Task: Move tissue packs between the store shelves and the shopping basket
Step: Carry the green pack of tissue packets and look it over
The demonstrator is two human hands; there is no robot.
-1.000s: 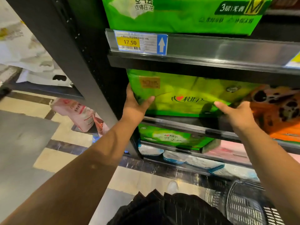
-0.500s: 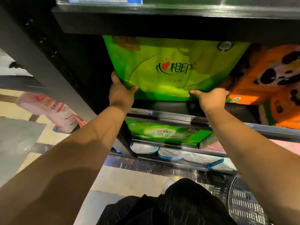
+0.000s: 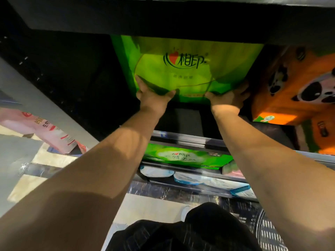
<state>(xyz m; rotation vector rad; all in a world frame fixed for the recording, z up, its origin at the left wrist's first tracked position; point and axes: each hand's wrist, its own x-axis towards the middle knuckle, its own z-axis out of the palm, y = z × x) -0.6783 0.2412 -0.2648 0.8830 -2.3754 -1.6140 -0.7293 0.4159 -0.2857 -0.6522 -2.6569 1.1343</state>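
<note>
A large green tissue pack [image 3: 186, 69] with a red heart logo stands deep inside the dark shelf bay, under the shelf above. My left hand [image 3: 151, 96] grips its lower left corner, thumb across the front. Gripping the lower right corner is my right hand [image 3: 227, 96], its fingers partly hidden behind the pack's edge. The pack's bottom edge sits well behind the shelf's metal front rail [image 3: 190, 139]. A dark mesh shopping basket [image 3: 270, 232] shows at the bottom right on the floor.
An orange panda-print pack [image 3: 297, 87] stands right beside the green one. A flatter green pack [image 3: 184, 157] and white-blue packs [image 3: 188, 178] fill the lower shelves. A pink pack [image 3: 45, 131] lies on the floor at left, past the shelf upright [image 3: 41, 105].
The view has moved in closer and lower. The green pack now sits farther back in the shelf bay, both hands sliding down from its sides to its lower corners.
</note>
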